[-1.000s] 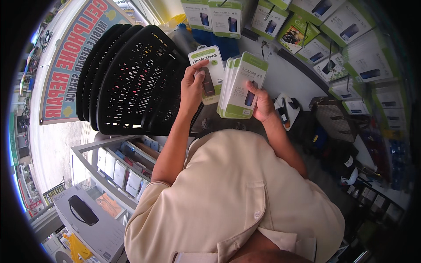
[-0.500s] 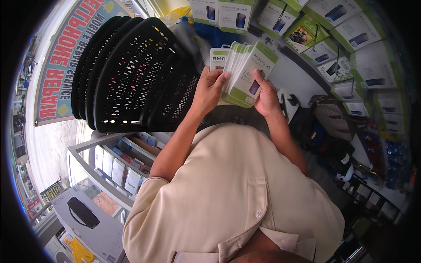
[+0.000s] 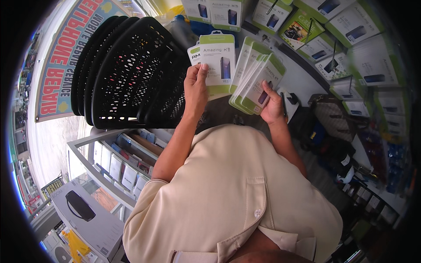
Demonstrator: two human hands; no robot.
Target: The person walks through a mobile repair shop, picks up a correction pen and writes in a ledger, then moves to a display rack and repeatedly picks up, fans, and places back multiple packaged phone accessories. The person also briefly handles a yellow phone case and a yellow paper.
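Note:
My left hand [image 3: 196,91] is closed, its thumb and fingers pinching a flat white-and-green screen protector pack [image 3: 215,65] upright by its left edge. A second white pack [image 3: 194,53] shows partly behind that one, in the same grip. To the right, my right hand [image 3: 273,107] grips a fanned stack of similar screen protector packs [image 3: 254,92] by its lower right corner, thumb on the front pack. A narrow gap separates the two groups. How many packs lie in the stack is hidden by their overlap.
Stacked black perforated baskets [image 3: 127,74] stand close to my left. Similar packs hang on hooks [image 3: 320,50] along the far right wall. A glass display case [image 3: 109,171] and a grey speaker box [image 3: 87,219] are at the lower left. A checkered brown bag [image 3: 333,116] sits at right.
My hands have moved apart. The left drew a pack away from the fanned stack and now holds it in front of the other white pack. The stack shifted slightly right with my right hand.

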